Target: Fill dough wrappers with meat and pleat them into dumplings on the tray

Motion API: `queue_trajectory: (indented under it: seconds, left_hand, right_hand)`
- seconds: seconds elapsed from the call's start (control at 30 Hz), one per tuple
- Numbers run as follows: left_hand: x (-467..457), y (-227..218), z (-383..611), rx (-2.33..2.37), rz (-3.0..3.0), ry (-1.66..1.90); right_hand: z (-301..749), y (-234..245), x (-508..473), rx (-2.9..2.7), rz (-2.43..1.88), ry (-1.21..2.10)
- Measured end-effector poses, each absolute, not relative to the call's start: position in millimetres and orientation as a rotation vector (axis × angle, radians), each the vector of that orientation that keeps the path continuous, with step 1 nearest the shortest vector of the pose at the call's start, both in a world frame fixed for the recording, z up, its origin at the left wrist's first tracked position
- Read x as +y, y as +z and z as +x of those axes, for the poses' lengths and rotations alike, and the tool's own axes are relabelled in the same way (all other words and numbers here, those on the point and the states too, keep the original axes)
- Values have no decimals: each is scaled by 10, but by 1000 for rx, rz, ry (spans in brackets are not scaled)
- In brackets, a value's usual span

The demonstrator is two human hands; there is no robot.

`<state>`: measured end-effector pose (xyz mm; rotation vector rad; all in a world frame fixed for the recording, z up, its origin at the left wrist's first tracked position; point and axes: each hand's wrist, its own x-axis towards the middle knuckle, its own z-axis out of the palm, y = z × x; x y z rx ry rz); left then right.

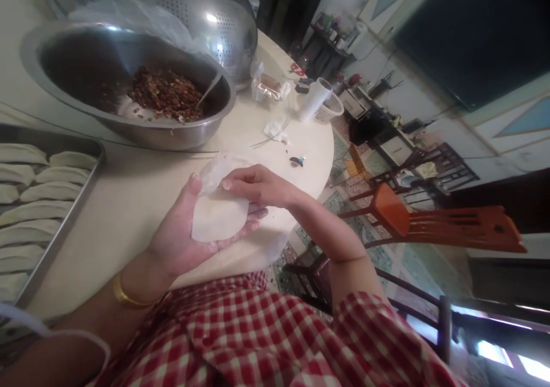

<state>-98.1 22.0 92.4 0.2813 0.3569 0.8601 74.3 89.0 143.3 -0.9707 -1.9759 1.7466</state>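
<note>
My left hand (180, 238) lies palm up over the round table (129, 203), with a round white dough wrapper (219, 218) resting on its fingers and palm. My right hand (258, 185) reaches across from the right and pinches the wrapper's upper edge with its fingertips. A thin stack of more wrappers (215, 168) lies on the table just behind the hands. A gold bangle (124, 295) sits on my left wrist.
A large steel bowl (69, 49) with dark minced filling (165, 94) and a spoon stands at the back. A steel tray (86, 183) of folded dumplings (38, 195) fills the left. A colander (223, 26), a paper roll (313, 97) and wooden chairs (429, 221) stand beyond.
</note>
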Motion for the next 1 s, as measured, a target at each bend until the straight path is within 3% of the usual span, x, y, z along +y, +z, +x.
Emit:
queue_trajectory:
  seconds: [0.1, 0.2, 0.5, 0.8, 1.0]
  left_hand:
    - [232, 955, -956, 436, 211, 896]
    - [237, 1058, -920, 553, 89, 989]
    - [272, 1278, -970, 671, -88, 1241]
    - [355, 1084, -1236, 345, 42, 1298]
    - [392, 889, -1306, 51, 51, 1284]
  right_hand:
    - [723, 1376, 903, -1796, -932, 1895]
    - [708, 1352, 952, -1742, -987, 1812]
    - [540, 1369, 1158, -2005, -1067, 1233]
    - [387, 1877, 2184, -2122, -1415, 201]
    - [83, 1999, 2770, -2422, -1634, -72]
